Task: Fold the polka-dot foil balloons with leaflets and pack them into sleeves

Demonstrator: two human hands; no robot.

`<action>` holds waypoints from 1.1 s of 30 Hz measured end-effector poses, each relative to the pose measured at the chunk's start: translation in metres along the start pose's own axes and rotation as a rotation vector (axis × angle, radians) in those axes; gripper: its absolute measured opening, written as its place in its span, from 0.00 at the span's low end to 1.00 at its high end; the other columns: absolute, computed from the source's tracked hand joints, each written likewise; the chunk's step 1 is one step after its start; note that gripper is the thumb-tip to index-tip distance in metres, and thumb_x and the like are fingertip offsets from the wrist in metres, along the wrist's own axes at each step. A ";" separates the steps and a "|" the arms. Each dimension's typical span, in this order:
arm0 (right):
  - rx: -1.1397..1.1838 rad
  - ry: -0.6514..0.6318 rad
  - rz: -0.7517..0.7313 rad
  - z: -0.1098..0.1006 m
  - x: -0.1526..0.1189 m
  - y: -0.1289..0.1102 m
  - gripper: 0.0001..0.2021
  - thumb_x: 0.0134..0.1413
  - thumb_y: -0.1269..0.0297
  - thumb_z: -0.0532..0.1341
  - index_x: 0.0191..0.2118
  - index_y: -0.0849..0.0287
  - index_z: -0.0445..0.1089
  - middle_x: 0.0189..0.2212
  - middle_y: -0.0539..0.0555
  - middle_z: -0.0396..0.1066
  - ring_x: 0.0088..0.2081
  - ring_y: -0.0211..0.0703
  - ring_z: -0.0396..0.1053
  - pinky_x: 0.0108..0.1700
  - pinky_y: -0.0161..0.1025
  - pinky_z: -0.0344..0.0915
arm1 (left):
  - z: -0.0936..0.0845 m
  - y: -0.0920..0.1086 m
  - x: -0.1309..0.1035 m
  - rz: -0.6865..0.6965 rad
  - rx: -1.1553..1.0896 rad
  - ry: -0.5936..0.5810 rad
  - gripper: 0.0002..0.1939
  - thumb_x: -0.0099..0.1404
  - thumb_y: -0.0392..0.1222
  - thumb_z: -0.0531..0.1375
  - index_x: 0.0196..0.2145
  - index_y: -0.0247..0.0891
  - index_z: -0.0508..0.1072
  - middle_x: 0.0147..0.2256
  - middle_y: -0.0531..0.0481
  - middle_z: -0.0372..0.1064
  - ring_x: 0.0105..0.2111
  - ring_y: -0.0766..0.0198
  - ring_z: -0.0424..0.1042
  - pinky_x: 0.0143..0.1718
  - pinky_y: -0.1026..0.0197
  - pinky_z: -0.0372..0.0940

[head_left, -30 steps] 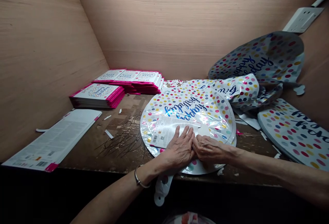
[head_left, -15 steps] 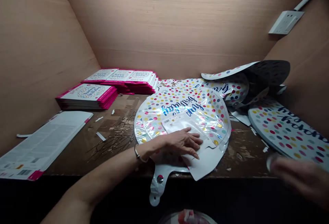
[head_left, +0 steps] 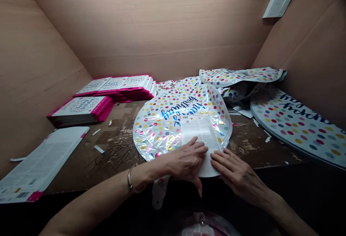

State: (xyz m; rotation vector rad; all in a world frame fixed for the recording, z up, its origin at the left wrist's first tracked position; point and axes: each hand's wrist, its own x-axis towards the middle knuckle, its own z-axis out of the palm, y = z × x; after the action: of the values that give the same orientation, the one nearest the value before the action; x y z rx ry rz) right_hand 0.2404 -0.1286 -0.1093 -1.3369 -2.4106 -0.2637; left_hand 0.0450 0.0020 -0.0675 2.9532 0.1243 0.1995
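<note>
A dotted foil balloon [head_left: 156, 120] with blue lettering lies flat at the table's front edge, its tail hanging over. On top of it rests a white printed card [head_left: 198, 131], text side up. My left hand [head_left: 187, 158] lies on the card's lower left part with its fingers apart, thumb pointing down past the edge. Against the card's lower right side, my right hand [head_left: 235, 169] rests flat with fingers stretched out. Both hands hold nothing and partly cover the card and balloon.
Pink-edged card packs [head_left: 81, 106] stand at the back left, near a stack of long printed cards [head_left: 48, 156]. More flat balloons [head_left: 297, 124] lie at the right, with crumpled ones [head_left: 238, 75] behind. Paper scraps dot the brown table [head_left: 121, 117]. A socket [head_left: 279, 4] is on the wall.
My right hand has come in from the far right onto the card. The card now lies straighter, and a foil balloon at the back right has flopped flatter. The view has shifted.
</note>
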 end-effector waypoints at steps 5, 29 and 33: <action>0.131 0.086 0.012 0.018 0.003 -0.007 0.13 0.57 0.72 0.53 0.48 0.62 0.67 0.50 0.59 0.68 0.54 0.47 0.61 0.55 0.53 0.57 | 0.019 0.018 -0.032 -0.065 0.014 -0.013 0.22 0.63 0.53 0.54 0.39 0.27 0.68 0.41 0.38 0.64 0.47 0.52 0.62 0.56 0.52 0.52; 0.092 0.218 0.212 0.031 0.024 -0.037 0.12 0.58 0.68 0.54 0.47 0.64 0.67 0.42 0.59 0.70 0.44 0.48 0.65 0.50 0.50 0.59 | 0.026 0.029 -0.048 -0.357 -0.027 -0.063 0.32 0.62 0.58 0.52 0.59 0.39 0.54 0.61 0.39 0.48 0.61 0.44 0.42 0.58 0.38 0.43; 0.034 0.251 0.075 0.031 0.019 -0.045 0.15 0.56 0.77 0.51 0.47 0.66 0.67 0.40 0.59 0.72 0.43 0.47 0.67 0.50 0.51 0.61 | 0.025 0.038 -0.057 -0.311 -0.066 -0.111 0.26 0.66 0.41 0.50 0.60 0.37 0.51 0.62 0.42 0.46 0.62 0.47 0.40 0.59 0.44 0.45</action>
State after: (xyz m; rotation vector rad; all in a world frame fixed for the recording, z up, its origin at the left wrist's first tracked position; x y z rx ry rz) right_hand 0.1857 -0.1273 -0.1288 -1.2924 -2.1443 -0.3473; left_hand -0.0046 -0.0447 -0.0922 2.8218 0.5440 -0.0028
